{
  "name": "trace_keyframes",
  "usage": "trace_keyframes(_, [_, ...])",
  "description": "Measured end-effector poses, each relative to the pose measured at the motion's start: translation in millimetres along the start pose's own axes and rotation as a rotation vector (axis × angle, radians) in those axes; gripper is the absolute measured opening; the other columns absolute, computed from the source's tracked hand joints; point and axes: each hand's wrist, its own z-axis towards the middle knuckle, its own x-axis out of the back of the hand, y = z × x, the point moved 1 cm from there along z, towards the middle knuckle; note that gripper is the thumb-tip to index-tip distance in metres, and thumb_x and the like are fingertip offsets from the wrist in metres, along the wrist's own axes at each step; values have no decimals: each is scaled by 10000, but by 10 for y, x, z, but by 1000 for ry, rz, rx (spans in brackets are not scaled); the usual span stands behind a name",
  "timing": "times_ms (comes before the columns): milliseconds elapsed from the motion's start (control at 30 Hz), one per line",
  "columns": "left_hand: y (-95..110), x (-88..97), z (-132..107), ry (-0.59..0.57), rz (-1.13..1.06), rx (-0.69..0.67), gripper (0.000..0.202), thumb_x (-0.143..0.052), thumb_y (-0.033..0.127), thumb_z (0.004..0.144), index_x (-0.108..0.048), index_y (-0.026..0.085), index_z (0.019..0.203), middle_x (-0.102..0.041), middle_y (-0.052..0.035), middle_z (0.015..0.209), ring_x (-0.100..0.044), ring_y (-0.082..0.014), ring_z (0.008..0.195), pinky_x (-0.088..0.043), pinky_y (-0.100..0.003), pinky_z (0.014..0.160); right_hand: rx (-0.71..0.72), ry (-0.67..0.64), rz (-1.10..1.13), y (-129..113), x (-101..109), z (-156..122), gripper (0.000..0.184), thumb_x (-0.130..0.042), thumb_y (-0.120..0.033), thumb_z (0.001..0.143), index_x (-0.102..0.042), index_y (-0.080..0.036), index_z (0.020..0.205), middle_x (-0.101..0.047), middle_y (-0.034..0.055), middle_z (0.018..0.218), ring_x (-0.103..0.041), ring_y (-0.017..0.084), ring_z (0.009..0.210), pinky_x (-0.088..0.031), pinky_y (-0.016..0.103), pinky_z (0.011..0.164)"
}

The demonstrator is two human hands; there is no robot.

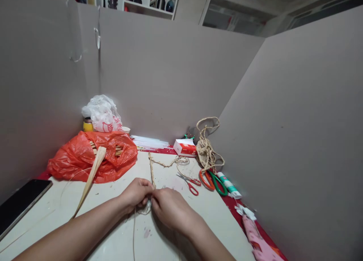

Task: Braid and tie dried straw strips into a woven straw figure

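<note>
At mid-table (198,215) | thin straw strand (152,170) was pinched by left hand (137,193) and right hand (169,207), fingers closed (contact partly hidden) | tension should be kept even | small scissors (189,182) were left nearby.

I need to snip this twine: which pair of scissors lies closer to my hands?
The small red-handled scissors, just beyond your right hand. The larger pair with orange and green handles lies farther right, by the glue stick.

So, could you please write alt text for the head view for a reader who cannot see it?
Two bare hands, left hand and right hand, meet over a white table, pinching a thin straw-coloured stick. Behind lie an orange plastic bag, red scissors and tangled twine, all enclosed by grey partition walls.
</note>
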Motion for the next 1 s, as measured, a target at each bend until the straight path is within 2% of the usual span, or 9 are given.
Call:
trace_keyframes(200, [25,0,-26,-35,-164,59,239,-659,334,592,-481,175,614,-373,93,337,-220,-27,287,-73,-194,356,48,21,-74,-219,-90,-69,315,-383,-163,825,-694,-163,872,-702,134,829,-619,206,689,-338,279,599])
trace_keyframes(333, [26,17,-9,-59,-217,53,299,-694,354,566,-466,166,615,-405,96,399,-177,-3,304,-42,-204,373,125,-8,94,-87,14,-66,229,-467,-253,797,-656,-181,692,-674,64,694,-537,148,572,-302,246,529])
trace_keyframes(467, [33,46,8,-90,-245,67,304,-697,337,562,-462,161,641,-459,83,475,-171,10,323,-20,-203,388,-145,351,336,271,78,113,321,-407,-354,847,-574,-169,646,-614,51,639,-504,141,587,-327,241,540])
trace_keyframes(500, [39,49,6,-98,-251,65,294,-690,330,565,-465,159,645,-477,77,495,-170,13,325,-16,-204,389,-181,375,445,332,48,168,318,-410,-383,846,-563,-166,670,-609,52,650,-516,145,599,-347,241,545])
trace_keyframes(533, [46,50,1,-101,-255,58,280,-679,326,571,-468,157,643,-483,73,501,-168,14,325,-15,-206,389,-206,327,595,368,-3,219,319,-419,-410,840,-551,-163,688,-603,52,655,-527,146,597,-366,241,539])
trace_keyframes(633, [62,35,-22,-81,-229,17,233,-630,320,611,-465,157,594,-438,75,432,-160,6,312,-24,-213,382,-230,18,1091,342,-196,314,311,-470,-450,810,-536,-152,750,-590,41,677,-546,129,555,-408,231,493])
trace_keyframes(700, [65,19,-36,-51,-195,-19,216,-605,311,637,-464,160,572,-416,74,395,-168,-3,303,-39,-218,372,-225,-100,1279,290,-279,323,311,-513,-452,789,-535,-143,761,-563,18,648,-490,85,469,-386,204,438])
trace_keyframes(833, [58,-8,-53,2,-135,-38,214,-600,310,658,-474,159,573,-443,63,410,-199,-11,302,-62,-220,365,-187,-200,1279,306,-298,294,337,-521,-459,791,-545,-134,703,-408,-59,506,-226,24,346,-173,166,317])
trace_keyframes(1000, [70,-18,-84,-29,-112,-20,221,-615,325,647,-487,155,591,-464,57,459,-230,-17,325,-83,-213,375,-191,-235,1078,437,-230,271,345,-488,-454,814,-531,-145,667,-335,-72,488,-205,34,359,-119,192,328])
